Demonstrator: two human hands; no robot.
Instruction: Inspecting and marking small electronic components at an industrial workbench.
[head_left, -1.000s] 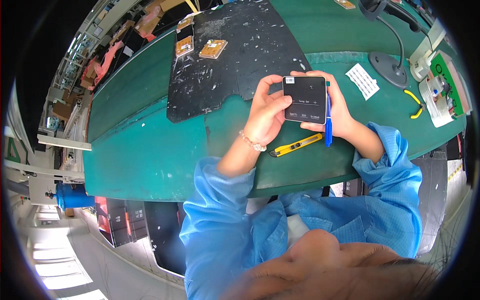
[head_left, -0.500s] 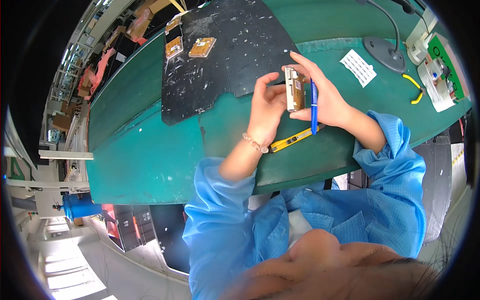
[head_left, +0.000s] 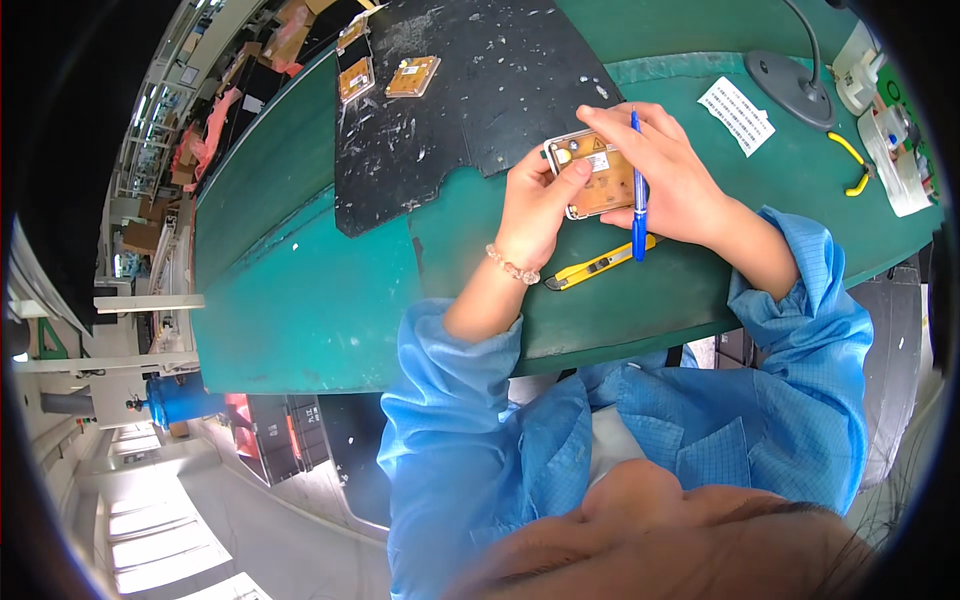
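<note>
We see a green work table (head_left: 300, 310) spreading across the middle of the frame, its surface scuffed and marked. On it, toward the upper centre, we find a black mat (head_left: 440, 135) with pale scratches; orange-brown square modules (head_left: 413, 76) lie near its upper left edge. Near the centre rests a yellow utility knife (head_left: 590, 269). At upper right we see a white label sheet (head_left: 737, 115), a grey stand base (head_left: 790, 90) and a yellow-handled tool (head_left: 851, 165).

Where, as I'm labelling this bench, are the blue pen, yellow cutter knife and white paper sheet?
Blue pen (head_left: 640, 192), head view: middle of its barrel.
Yellow cutter knife (head_left: 602, 264), head view: middle of its handle.
White paper sheet (head_left: 737, 117), head view: centre of its printed face.
</note>
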